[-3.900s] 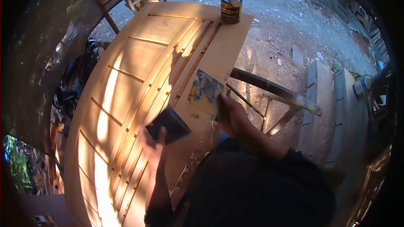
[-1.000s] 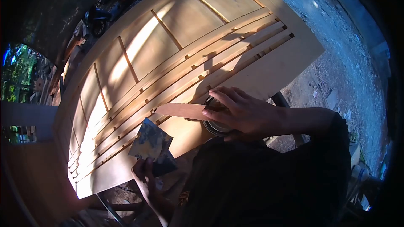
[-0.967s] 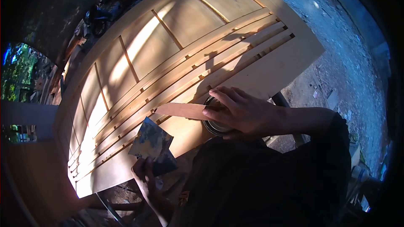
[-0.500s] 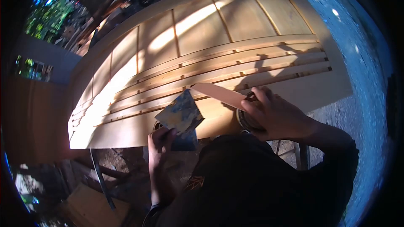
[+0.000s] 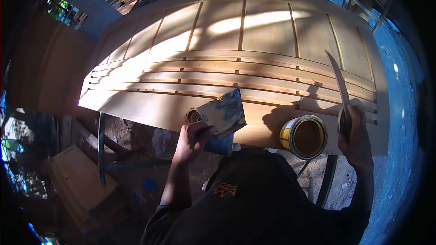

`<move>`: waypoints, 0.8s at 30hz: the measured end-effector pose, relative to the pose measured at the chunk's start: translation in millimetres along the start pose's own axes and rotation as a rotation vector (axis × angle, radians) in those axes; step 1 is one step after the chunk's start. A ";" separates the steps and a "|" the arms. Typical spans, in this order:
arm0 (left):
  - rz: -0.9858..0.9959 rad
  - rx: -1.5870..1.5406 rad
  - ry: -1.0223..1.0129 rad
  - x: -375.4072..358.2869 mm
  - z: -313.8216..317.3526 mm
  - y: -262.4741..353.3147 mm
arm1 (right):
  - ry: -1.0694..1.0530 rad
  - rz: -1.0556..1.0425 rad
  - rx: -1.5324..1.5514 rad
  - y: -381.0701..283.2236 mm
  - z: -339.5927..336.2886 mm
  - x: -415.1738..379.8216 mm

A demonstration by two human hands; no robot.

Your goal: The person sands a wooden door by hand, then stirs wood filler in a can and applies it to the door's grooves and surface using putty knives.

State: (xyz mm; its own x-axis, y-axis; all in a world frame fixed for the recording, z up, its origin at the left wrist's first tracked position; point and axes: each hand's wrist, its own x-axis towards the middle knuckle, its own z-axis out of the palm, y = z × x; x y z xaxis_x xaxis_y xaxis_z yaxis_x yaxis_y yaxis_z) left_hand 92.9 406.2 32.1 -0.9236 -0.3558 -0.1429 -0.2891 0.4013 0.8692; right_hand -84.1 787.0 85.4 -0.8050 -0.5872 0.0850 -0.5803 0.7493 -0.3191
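Observation:
My left hand (image 5: 194, 138) is closed on a flat, paint-smeared board (image 5: 223, 112), its thumb pressed on the near corner. A blue-stained piece (image 5: 220, 144) shows below it, and a small brown rounded thing (image 5: 193, 115), partly hidden, shows beside the fingers. At the right, my right hand (image 5: 356, 138) grips a long thin pale blade-like strip (image 5: 337, 75) by a dark lower part. The strip points up and away over the slatted wooden panel (image 5: 259, 109). Between my hands an open tin (image 5: 303, 137) with a yellow label stands at the panel's near edge, with brownish contents.
Sunlight and shadow stripe the panel, which rests on metal legs (image 5: 101, 149). Boards (image 5: 84, 186) lie low at the left, and a brown upright sheet (image 5: 36, 63) stands beyond. A metal frame (image 5: 368, 0) stands at the far right.
My right hand has moved off the tin to the right, and the strip has swung from pointing left to pointing away. My view has shifted; the left hand keeps its board.

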 end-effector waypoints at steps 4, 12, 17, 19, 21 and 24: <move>-0.002 -0.010 -0.012 -0.3 -2.6 2.8 | 0.043 0.063 -0.205 63.9 62.2 -35.3; 0.075 -0.046 -0.034 9.3 0.7 3.3 | 0.015 0.135 -0.340 74.8 83.4 -62.5; 0.119 -0.126 -0.092 18.5 9.1 25.3 | 0.334 0.237 0.117 53.3 69.2 -53.2; 0.088 -0.288 -0.195 22.5 11.0 32.6 | 0.396 0.177 0.404 27.4 61.9 -46.7; 0.054 -0.400 -0.291 25.2 13.0 43.4 | 0.425 0.106 0.617 -18.1 43.9 -36.3; 0.096 -0.553 -0.338 28.7 27.4 51.4 | 0.321 0.012 0.999 -61.0 36.9 -27.6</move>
State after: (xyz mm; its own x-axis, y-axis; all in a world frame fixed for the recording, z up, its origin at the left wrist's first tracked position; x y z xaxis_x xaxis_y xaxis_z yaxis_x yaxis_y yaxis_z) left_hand 44.6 439.8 59.7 -0.9932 -0.0192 -0.1147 -0.1120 -0.1068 0.9879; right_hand -21.9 746.3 67.7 -0.8899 -0.3629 0.2765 -0.3236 0.0749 -0.9432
